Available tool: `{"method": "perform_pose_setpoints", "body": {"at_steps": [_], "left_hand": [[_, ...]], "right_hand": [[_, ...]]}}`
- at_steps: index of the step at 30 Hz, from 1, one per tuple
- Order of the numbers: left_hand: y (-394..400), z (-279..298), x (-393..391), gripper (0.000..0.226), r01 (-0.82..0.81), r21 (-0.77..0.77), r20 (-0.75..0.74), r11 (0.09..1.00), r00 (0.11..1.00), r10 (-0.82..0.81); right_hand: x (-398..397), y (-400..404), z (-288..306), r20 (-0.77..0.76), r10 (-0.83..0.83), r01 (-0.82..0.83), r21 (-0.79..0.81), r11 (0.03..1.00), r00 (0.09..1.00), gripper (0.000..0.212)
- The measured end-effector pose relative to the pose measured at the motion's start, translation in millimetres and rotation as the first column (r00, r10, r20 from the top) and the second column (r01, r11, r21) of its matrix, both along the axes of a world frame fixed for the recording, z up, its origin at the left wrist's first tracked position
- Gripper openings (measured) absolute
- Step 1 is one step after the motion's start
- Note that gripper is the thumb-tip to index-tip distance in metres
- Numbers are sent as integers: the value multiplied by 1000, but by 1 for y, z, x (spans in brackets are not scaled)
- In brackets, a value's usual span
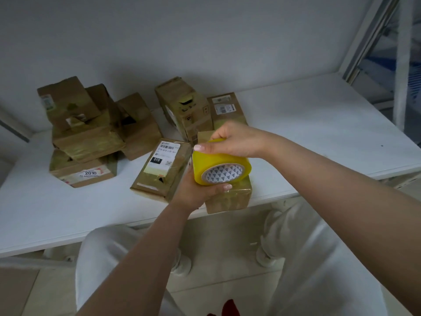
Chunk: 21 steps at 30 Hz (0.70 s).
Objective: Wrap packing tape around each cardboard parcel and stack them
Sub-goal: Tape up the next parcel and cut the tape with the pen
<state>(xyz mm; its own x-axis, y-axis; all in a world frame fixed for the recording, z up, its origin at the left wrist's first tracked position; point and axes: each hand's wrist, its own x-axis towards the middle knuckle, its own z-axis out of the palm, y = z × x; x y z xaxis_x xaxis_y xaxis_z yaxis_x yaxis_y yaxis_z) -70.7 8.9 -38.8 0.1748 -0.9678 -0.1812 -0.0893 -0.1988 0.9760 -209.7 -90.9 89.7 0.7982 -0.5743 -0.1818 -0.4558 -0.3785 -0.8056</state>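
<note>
A roll of yellow packing tape (219, 164) sits between both hands above a cardboard parcel (227, 197) at the near edge of the white surface (319, 124). The roll lies on its side, its patterned white core facing the camera. The right hand (237, 140) comes over the top, its fingers (200, 147) curled around the roll's upper rim. The left hand (198, 190) cups the roll from below, fingers (224, 187) wrapped under the lower rim, so both sets of fingers are clamped on the roll. Whether a strip of tape runs from the roll to the parcel cannot be told.

The parcel beneath the fingers overhangs the surface's front edge slightly; its top looks glossy with tape. Just left of the left fingers lies a flat parcel with a white shipping label (163, 167) marked "010". Beyond the right fingers, an upright box (184, 108) with a torn face stands beside a smaller labelled parcel (225, 110). Well to the left of the fingers, a loose heap of taped parcels (91, 131) rests on a box marked "2010" (84, 174). Below the surface, white trousers (109, 258) cover the person's legs.
</note>
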Motion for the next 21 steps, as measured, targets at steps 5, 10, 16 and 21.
{"method": "perform_pose_setpoints", "body": {"at_steps": [5, 10, 16, 21], "left_hand": [[3, 2, 5, 97, -34, 53, 13, 998, 999, 33], [5, 5, 11, 101, 14, 94, 259, 996, 965, -38], [8, 15, 7, 105, 34, 125, 304, 992, 950, -71], [5, 26, 6, 115, 36, 205, 460, 978, 879, -129]], "right_hand": [[2, 3, 1, -31, 9, -10, -21, 1000, 999, 48], [-41, -18, 17, -297, -104, 21, -270, 963, 949, 58], [-77, -25, -61, -468, -228, 155, -190, 969, 854, 54], [-79, -23, -84, -368, -291, 277, -91, 957, 883, 56]]}}
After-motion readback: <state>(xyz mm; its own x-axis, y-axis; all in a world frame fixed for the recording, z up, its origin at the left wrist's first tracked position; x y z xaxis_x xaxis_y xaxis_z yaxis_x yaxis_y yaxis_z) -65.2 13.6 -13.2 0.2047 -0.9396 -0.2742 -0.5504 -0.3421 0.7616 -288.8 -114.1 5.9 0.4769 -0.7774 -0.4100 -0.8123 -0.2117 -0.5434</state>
